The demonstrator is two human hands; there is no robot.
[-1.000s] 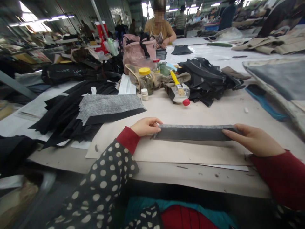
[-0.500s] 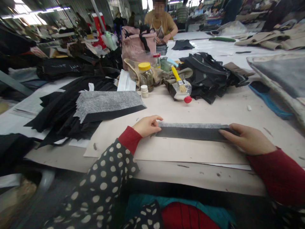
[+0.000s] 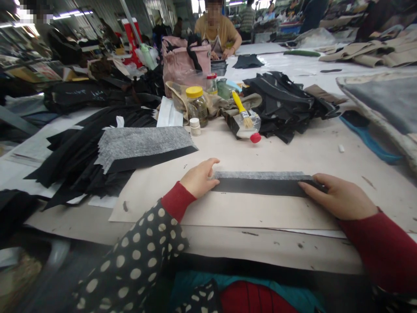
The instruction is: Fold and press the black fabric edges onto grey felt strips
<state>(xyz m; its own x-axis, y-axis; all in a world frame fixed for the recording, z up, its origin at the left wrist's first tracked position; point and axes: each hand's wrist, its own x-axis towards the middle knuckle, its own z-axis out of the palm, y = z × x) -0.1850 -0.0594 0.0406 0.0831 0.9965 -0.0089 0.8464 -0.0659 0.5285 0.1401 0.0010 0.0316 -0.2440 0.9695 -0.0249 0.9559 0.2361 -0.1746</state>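
Observation:
A long narrow fabric strip [image 3: 260, 183], grey along its far edge and black along its near edge, lies flat on a sheet of tan paper [image 3: 247, 211]. My left hand [image 3: 198, 179] is at the strip's left end, fingers curled and closed on that end, thumb raised. My right hand [image 3: 339, 198] rests on the strip's right end with its fingers stretched flat along the fabric. Both arms wear red cuffs; the left sleeve is dark with pale dots.
A pile of black pieces topped by a grey-and-black panel [image 3: 143, 145] lies at the left. Behind the strip stand a yellow-lidded jar [image 3: 196, 105], a small white pot [image 3: 195, 127] and a yellow-handled brush [image 3: 241, 110] on a container. More black fabric [image 3: 286, 106] is heaped at the right. A person works across the table.
The strip has been lowered flat onto the paper. My left hand has slid slightly toward me along its end; my right hand stays on the other end.

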